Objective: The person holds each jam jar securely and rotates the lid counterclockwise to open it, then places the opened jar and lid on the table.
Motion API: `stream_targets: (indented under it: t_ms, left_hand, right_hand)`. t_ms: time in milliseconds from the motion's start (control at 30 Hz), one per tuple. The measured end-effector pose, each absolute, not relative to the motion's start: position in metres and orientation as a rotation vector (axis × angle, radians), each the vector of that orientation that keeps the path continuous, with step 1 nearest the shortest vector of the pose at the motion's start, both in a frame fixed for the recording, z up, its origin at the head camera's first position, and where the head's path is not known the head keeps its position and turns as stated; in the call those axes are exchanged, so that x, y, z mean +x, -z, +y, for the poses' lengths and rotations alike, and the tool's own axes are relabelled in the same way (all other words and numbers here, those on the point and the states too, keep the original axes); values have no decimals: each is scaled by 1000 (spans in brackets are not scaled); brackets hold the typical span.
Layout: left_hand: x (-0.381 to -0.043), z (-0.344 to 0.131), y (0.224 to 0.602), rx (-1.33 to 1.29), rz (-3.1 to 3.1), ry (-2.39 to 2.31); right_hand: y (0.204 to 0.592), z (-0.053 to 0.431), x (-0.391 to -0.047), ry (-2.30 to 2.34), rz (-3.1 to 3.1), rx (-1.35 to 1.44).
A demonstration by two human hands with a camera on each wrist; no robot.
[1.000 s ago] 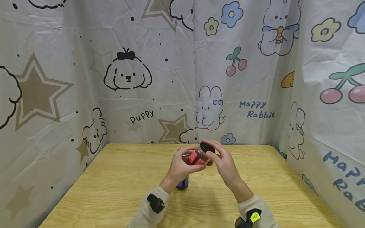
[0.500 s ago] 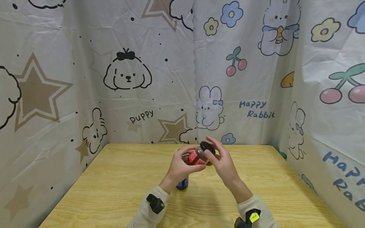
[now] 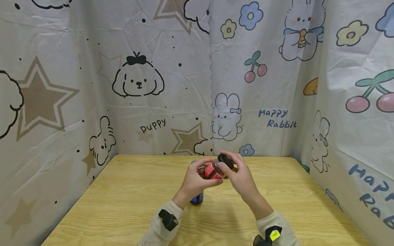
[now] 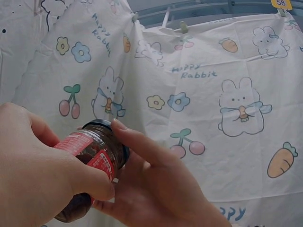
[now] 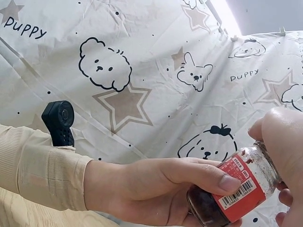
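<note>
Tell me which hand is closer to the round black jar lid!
Right: the right hand touches the lid with its fingers. The left hand is farther away, gripping the glass jar with the red label.

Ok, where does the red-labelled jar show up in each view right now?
Head: the red-labelled jar is just right of and below centre.
Left wrist: lower half, left of centre, tilted.
Right wrist: lower right, barcode showing.
Shared landmark: the left hand, gripping the jar in all three.

Soft shadow [image 3: 227, 217] on table [image 3: 107, 205]; left wrist view dimmer; glare [image 5: 226, 18] atop right wrist view, source unclear.
</note>
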State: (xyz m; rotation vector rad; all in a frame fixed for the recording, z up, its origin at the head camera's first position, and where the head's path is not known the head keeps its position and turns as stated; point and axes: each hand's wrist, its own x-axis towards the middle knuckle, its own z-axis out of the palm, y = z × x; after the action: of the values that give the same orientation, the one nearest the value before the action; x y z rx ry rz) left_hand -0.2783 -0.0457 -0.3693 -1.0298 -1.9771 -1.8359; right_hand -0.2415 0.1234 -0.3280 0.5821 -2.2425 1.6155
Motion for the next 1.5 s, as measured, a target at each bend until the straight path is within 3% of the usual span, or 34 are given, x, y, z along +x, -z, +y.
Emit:
stream_targets:
  t_ms: [333,933,1500]
  left_hand:
    - [-280,-46,373,-1000,-1998,1860]
    - [-280,-45,373,-1025,-2005,1862]
    - [-280,-44,375,-995,-2017,1838]
  right_hand:
    - [337,130,-251,-1759,-2148,771]
    - [353,130,-265,-1689,-2169,608]
    - [348,134,-263,-1798,-2160,723]
